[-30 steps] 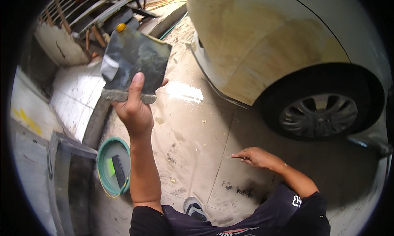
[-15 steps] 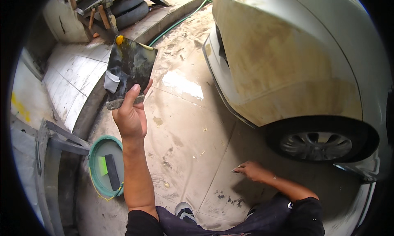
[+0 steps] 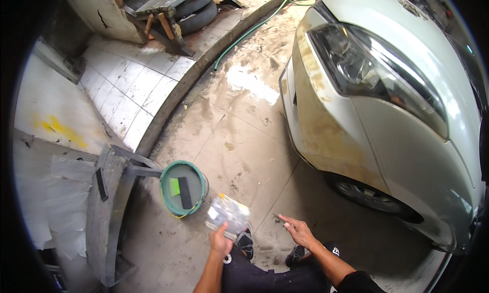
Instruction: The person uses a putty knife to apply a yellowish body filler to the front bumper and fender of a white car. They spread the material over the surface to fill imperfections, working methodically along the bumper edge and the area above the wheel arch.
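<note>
My left hand [image 3: 220, 241] is closed round the thick lower edge of a flat putty board [image 3: 232, 215], held low over my feet and smeared by motion. A yellow dab and a pale grey lump show on its face. My right hand [image 3: 300, 234], to the right and apart from the board, pinches a thin, narrow putty spreader [image 3: 278, 219] that points up and left. Ahead on the right is a silver car's front bumper [image 3: 326, 135], covered in beige, sanded-looking patches below the headlight [image 3: 356, 64]. Neither hand touches the car.
Left of the board stands a green bucket [image 3: 164, 187] of cloudy water, holding a bright green piece and a dark block. A grey metal frame [image 3: 109, 201] is beside it. A tiled step [image 3: 137, 102] curves along the left; a green hose [image 3: 244, 35] lies beyond. The car's wheel [image 3: 372, 197] is at right.
My left hand has brought the putty board down from high up to near my feet. My right hand stays low with the spreader. The view has shifted, showing the headlight and bonnet.
</note>
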### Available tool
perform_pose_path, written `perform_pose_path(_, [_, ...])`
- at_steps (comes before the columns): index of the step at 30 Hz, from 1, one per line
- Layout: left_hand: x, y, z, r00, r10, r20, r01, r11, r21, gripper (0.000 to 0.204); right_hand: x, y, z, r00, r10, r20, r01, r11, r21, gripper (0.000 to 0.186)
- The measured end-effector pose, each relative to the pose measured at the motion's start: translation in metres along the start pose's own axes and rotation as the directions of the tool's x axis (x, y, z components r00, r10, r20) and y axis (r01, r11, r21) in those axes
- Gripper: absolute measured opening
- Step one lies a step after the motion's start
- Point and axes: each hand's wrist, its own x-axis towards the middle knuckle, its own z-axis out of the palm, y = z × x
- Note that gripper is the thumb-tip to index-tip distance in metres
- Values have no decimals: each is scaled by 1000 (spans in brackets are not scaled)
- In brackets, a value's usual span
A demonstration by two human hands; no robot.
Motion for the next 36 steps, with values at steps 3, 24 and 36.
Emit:
perform_pose_path(3, [-69, 21, 44, 969, -208, 136, 218, 974, -62, 51, -26, -77, -6, 998, -46, -43, 53, 985, 166, 36])
perform_pose_path(24, [-283, 256, 264, 743, 124, 657, -129, 991, -41, 46, -169, -399, -119, 859, -512, -13, 486, 822, -296, 39])
perform_pose_path(36, [-380, 190, 330, 722, 534, 440, -511, 840, -181, 44, -280, -446, -145, 909, -288, -302, 392, 341, 854, 38])
